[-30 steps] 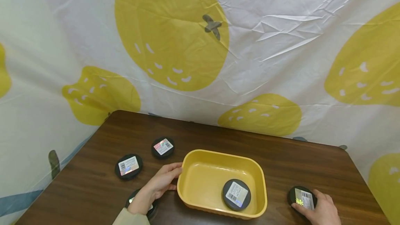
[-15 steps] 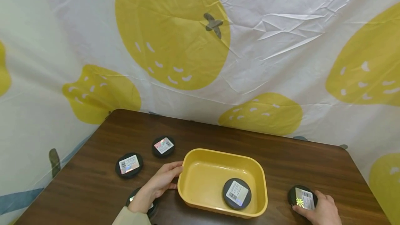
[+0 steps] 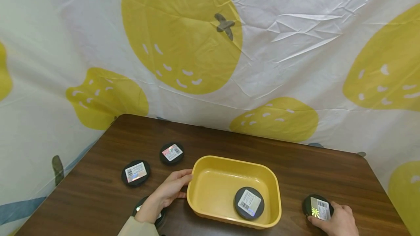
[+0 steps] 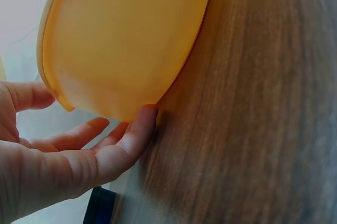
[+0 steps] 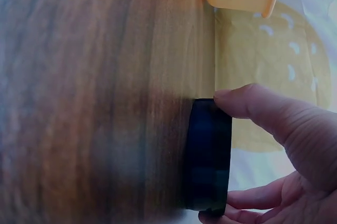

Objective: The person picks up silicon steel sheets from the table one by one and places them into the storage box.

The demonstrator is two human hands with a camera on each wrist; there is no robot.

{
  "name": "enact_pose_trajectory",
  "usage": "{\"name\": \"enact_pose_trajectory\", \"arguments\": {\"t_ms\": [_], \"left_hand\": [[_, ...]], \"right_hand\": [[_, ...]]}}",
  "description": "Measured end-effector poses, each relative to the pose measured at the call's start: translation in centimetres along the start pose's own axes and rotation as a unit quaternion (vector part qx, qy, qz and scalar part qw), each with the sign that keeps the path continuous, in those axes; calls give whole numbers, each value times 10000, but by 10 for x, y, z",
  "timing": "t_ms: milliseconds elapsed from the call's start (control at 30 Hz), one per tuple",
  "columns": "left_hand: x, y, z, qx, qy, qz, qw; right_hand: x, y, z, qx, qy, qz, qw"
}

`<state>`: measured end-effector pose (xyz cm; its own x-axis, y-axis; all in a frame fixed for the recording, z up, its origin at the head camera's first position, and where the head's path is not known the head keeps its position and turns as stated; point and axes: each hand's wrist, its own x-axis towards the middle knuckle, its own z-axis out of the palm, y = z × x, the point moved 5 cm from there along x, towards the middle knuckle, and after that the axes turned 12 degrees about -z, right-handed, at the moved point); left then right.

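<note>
A yellow rectangular tub (image 3: 210, 161) stands in the middle of the table. My left hand (image 3: 172, 188) touches its left end with fingers extended; in the left wrist view the fingertips meet the outer wall and rim of the tub (image 4: 126, 34). Inside the tub, toward the right, lies a flat black disc (image 3: 248, 203) with a white label. On the right side of the table my right hand (image 3: 339, 219) pinches another labelled black disc (image 3: 317, 207) by its edge. The right wrist view shows this disc (image 5: 209, 155) edge-on at the table surface, between thumb and fingers.
Two labelled black discs, a front one (image 3: 135, 173) and a back one (image 3: 171, 153), lie left of the tub. A third disc (image 3: 160, 222) is partly hidden under my left wrist. A lemon-print cloth (image 3: 183, 46) hangs behind the brown table (image 3: 108, 148).
Both hands, the tub and the discs keep their places on the table. The head view shifts only very slightly.
</note>
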<state>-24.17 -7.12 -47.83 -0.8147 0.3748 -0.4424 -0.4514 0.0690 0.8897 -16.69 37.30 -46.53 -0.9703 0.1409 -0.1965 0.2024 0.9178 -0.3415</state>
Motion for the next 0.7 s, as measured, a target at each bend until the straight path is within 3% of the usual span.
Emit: {"name": "enact_pose_trajectory", "arguments": {"t_ms": [700], "left_hand": [[0,1,0,19,16,9,10000]], "right_hand": [[-2,-6,-10,153,871,-488,9949]]}}
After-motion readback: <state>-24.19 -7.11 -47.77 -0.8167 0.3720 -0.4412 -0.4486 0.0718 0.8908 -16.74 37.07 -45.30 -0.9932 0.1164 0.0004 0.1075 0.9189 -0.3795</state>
